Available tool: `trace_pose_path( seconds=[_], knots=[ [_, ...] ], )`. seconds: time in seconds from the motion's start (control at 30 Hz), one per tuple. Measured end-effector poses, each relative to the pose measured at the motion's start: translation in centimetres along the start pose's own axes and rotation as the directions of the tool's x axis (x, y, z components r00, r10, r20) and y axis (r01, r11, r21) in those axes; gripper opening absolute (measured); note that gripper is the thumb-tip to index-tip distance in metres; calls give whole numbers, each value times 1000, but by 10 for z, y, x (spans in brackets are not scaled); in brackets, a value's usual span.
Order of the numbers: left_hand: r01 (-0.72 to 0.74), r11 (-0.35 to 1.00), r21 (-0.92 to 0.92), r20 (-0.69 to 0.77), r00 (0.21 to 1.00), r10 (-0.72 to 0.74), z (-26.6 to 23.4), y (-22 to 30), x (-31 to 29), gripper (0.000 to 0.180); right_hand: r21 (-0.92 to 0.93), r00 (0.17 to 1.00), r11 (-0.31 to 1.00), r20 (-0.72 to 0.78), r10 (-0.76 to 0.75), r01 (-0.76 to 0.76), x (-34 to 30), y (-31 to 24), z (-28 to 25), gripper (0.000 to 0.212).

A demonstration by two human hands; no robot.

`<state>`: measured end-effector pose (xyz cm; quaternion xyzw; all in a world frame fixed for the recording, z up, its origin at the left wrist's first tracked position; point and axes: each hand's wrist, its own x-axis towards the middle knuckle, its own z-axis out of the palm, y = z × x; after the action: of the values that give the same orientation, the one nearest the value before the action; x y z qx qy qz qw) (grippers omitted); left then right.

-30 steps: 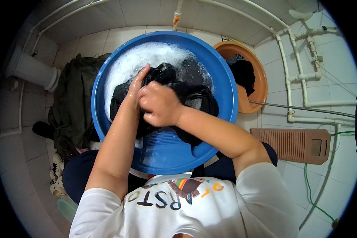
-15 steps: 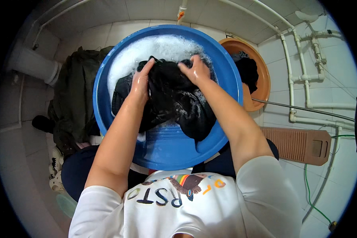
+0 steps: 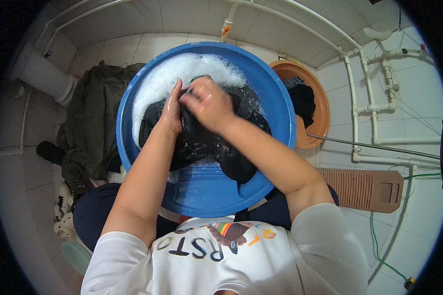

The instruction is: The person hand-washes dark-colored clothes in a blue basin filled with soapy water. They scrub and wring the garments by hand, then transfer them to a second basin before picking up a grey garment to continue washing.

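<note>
Now that left hand (image 3: 172, 114) and right hand (image 3: 211, 105) have come together, black cloth (image 3: 202, 142) seemingly gets rubbed; right half-curled, left thumb straight, grips unclear.

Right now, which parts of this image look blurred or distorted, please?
In the head view, the right hand looks smeared, probably by motion, while the left hand is sharper; also in the head view, the tiled wall bows along its base and the corners are black.

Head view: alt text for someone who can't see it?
A person's bare left hand and blurred right hand are close together on wet black fabric in a round blue plastic basin with white suds. To the right: a round orange basin of dark cloth and a brown ribbed washboard.
</note>
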<state>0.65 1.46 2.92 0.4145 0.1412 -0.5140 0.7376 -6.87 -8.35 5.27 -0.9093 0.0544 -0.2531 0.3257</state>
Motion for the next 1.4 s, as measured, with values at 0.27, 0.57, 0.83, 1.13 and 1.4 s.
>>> trace_pose_path(
  seconds=[0.27,0.57,0.83,1.13,1.4],
  knots=[
    [-553,778,299,144,832,536,-36,-46,42,46,-3,968,977,-138,-211,212,-6,-22,18,18],
    [-253,939,233,-75,958,277,18,-13,-17,76,-302,745,734,103,659,-608,-13,125,-19,59],
    [-313,790,527,-123,892,435,-14,-23,28,43,-495,424,542,339,840,-679,-1,163,-3,68],
    [179,973,-145,526,847,-78,-19,-3,20,45,30,976,980,92,-197,195,-24,-28,-17,21],
    [-288,850,441,-136,915,381,24,-34,-12,27,292,767,776,-172,618,-559,-9,51,5,33]
  ],
)
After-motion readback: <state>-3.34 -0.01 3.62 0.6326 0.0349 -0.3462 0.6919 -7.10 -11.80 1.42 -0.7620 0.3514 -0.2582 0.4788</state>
